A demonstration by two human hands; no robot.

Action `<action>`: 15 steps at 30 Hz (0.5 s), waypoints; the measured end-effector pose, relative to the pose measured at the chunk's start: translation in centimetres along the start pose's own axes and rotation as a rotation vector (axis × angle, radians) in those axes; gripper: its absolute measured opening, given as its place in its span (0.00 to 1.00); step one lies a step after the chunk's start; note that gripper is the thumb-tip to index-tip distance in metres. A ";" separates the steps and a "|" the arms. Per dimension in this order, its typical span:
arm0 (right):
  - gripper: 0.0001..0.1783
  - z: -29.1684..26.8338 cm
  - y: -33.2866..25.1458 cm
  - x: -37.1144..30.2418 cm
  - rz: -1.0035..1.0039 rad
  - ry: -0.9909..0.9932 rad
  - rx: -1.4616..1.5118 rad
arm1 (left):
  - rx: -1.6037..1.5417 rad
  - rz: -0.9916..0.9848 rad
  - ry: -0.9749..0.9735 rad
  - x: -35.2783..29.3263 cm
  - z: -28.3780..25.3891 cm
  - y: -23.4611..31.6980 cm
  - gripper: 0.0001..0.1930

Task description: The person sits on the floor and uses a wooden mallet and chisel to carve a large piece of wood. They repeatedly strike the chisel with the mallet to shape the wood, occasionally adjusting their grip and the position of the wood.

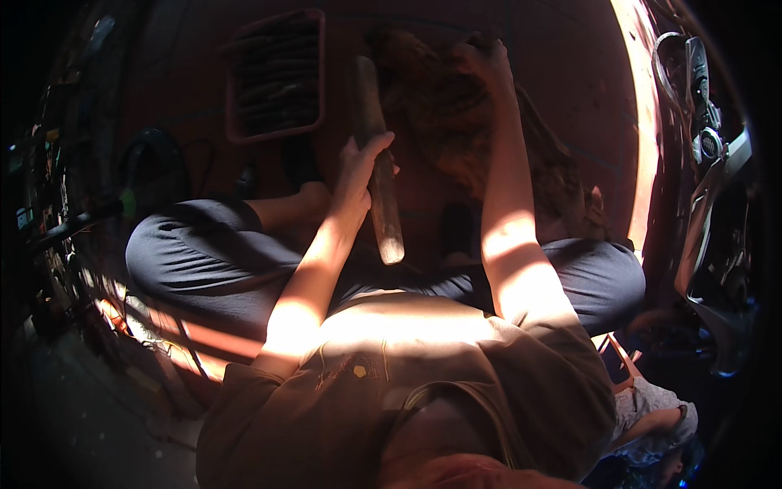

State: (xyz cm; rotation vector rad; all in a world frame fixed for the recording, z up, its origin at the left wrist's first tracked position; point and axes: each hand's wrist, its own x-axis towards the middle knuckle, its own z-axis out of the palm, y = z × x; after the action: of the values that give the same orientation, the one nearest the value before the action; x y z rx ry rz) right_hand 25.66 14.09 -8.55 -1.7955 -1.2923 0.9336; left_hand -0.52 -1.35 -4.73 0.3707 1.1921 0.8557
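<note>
Sunlight falls in a bright band across the head view, over a person sitting cross-legged on a reddish tiled floor (570, 98) in dark trousers and a brown shirt.

The left hand (358, 167) is closed in a firm grasp around a long, round, weathered wooden club (379, 155), gripping it about midway along its length. The club's long axis runs nearly straight away from the person, tilted slightly: its near end hangs just above the lap, between the knees, and its far end points toward the top of the picture.

The right hand (486, 59) reaches farther out, arm nearly straight, and rests on a heap of brown, coarse, fibrous material (456, 122) lying on the floor ahead. Its fingers look curled into the far edge of the heap, though deep shade hides whether they clench a tuft or only press on it; that cannot be told.

The heap lies just to the right of the club and ahead of it, so the club's shaft sits beside the pile's left edge, and the right hand is the one already upon the fibres.

A shallow reddish rectangular tray (277, 134) holding dark sticks sits to the left of the club's far end. Metal parts of a bicycle (700, 98) stand at the right rim.
</note>
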 end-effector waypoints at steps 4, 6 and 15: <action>0.13 -1.0 -0.2 0.4 0.080 0.011 0.056 | -0.004 -0.001 0.043 -0.1 0.0 0.1 0.17; 0.13 -0.6 0.2 0.4 0.034 0.039 0.208 | -0.013 0.003 0.028 -0.1 0.2 0.1 0.17; 0.16 0.0 0.4 0.5 0.052 0.006 0.083 | 0.010 -0.003 0.011 0.1 0.0 -0.1 0.17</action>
State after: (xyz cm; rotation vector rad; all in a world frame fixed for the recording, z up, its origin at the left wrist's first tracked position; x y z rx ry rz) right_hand 25.98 14.46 -9.00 -1.7737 -1.1911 0.9950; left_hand -0.51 -1.32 -4.83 0.3731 1.2078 0.8506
